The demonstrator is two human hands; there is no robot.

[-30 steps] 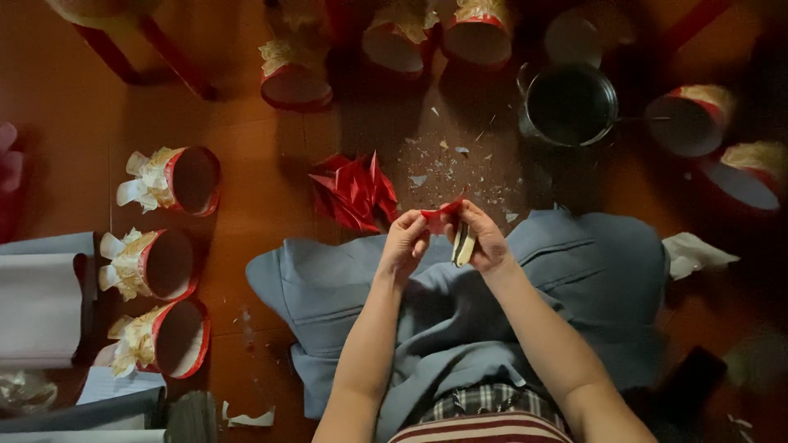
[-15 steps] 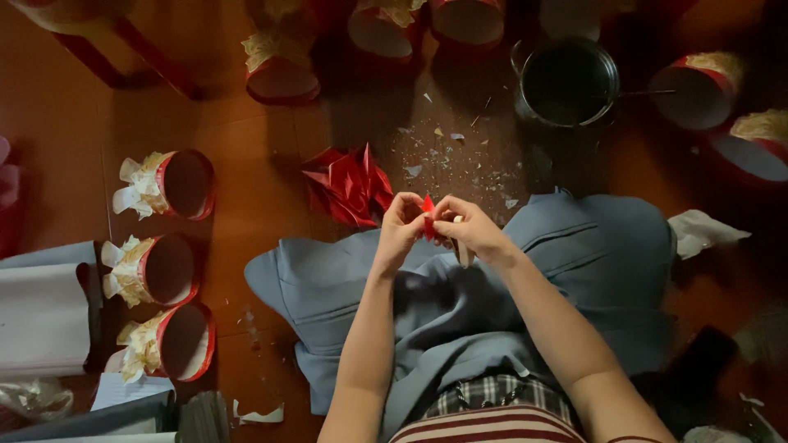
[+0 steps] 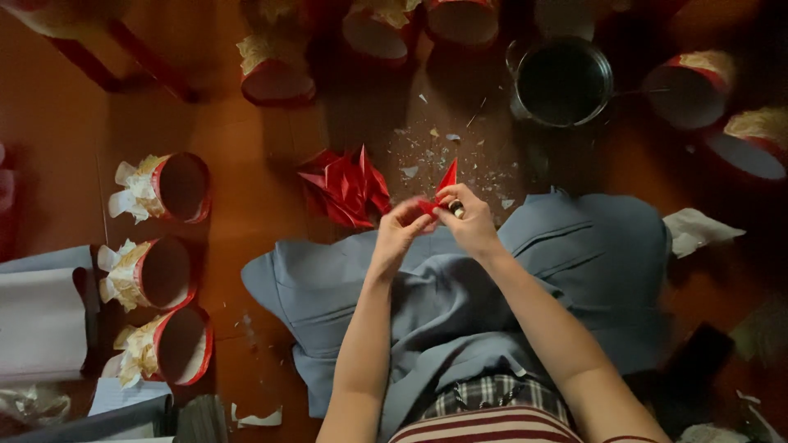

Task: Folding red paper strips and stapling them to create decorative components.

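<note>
Reddish wooden floor (image 3: 246, 164) is lying under everything, scattered with pale paper scraps. Both hands are meeting over the person's blue-grey skirt (image 3: 460, 303): the left hand (image 3: 400, 234) and the right hand (image 3: 469, 223) are pinching one small red paper piece (image 3: 442, 190) between their fingers (image 3: 427, 215), its pointed tip sticking up (the fold itself is too small to read). Just left of that piece, a pile of red folded papers (image 3: 345, 189) is lying on the floor. Beyond the piece, a dark metal pot (image 3: 563, 80) is standing. Far left of it, three red cups with cream ruffles (image 3: 160, 271) are lying on their sides.
</note>
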